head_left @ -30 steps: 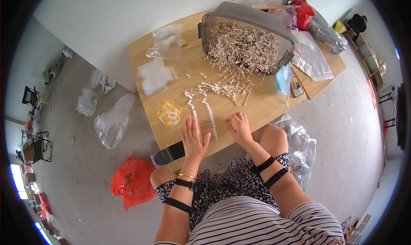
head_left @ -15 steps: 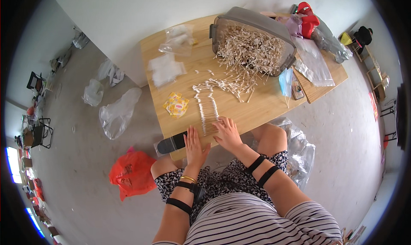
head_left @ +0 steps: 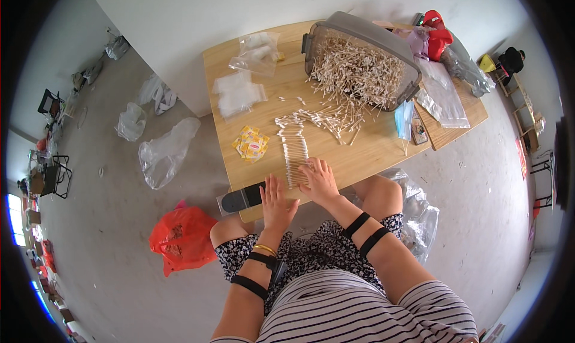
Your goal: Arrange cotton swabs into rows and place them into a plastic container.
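Observation:
A neat column of cotton swabs, laid side by side, runs down the wooden table toward me. My right hand rests at the column's near right end, fingers spread and lightly bent, fingertips touching the swab ends. At the table's near edge, my left hand lies with its fingers stretched out, just left of the column's near end. Beside it is a flat black piece in a clear sleeve. Loose swabs trail from the column's far end to a tipped grey bin heaped with more.
Yellow-and-white packets and clear plastic bags are on the table's left side. A blue face mask and a phone lie at the right. On the floor sit a red bag and a clear bag.
The view has shifted slightly. My right fingertips have moved a little farther along the column's right side; my left hand has stayed nearly in place.

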Available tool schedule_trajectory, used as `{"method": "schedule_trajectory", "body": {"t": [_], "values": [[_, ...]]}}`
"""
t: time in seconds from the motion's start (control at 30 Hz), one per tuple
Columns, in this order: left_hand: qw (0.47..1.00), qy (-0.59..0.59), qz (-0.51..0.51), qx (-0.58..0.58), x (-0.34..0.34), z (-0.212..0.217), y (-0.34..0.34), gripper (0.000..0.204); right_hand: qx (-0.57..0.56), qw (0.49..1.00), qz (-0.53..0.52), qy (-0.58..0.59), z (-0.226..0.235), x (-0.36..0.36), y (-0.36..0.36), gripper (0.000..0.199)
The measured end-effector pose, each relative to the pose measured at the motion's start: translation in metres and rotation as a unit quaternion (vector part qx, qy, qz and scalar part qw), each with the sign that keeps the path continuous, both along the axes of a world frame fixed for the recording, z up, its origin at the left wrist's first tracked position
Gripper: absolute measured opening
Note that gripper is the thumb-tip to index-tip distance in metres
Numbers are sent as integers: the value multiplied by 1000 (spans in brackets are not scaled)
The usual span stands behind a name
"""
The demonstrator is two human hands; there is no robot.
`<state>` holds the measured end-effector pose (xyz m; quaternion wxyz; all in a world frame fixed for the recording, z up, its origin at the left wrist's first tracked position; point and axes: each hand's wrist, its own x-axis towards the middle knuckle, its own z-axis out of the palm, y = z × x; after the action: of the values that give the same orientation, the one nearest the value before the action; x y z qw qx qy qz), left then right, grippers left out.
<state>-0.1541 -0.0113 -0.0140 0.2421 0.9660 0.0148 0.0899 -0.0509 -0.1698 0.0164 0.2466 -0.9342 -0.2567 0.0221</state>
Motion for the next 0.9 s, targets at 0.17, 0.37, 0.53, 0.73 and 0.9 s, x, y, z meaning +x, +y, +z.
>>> {"method": "schedule_trajectory", "body": {"t": [0.17, 0.37, 0.53, 0.73, 0.9], "values": [[994, 9, -46, 103, 9, 6, -9, 84, 4, 1000, 1, -8, -1, -1, 1, 49], [991, 56, -61, 108, 18, 6, -16, 82, 26, 999, 26, -14, -1, -2, 0, 42], [993, 22, -59, 103, 15, -1, -17, 84, 28, 999, 8, -41, 0, 11, -1, 35], [992, 22, -55, 111, 15, -2, -19, 83, 32, 999, 16, -16, -3, 10, 1, 31], [990, 28, -53, 130, 14, -1, -18, 84, 44, 998, 31, -18, -1, 7, 0, 31]]}}
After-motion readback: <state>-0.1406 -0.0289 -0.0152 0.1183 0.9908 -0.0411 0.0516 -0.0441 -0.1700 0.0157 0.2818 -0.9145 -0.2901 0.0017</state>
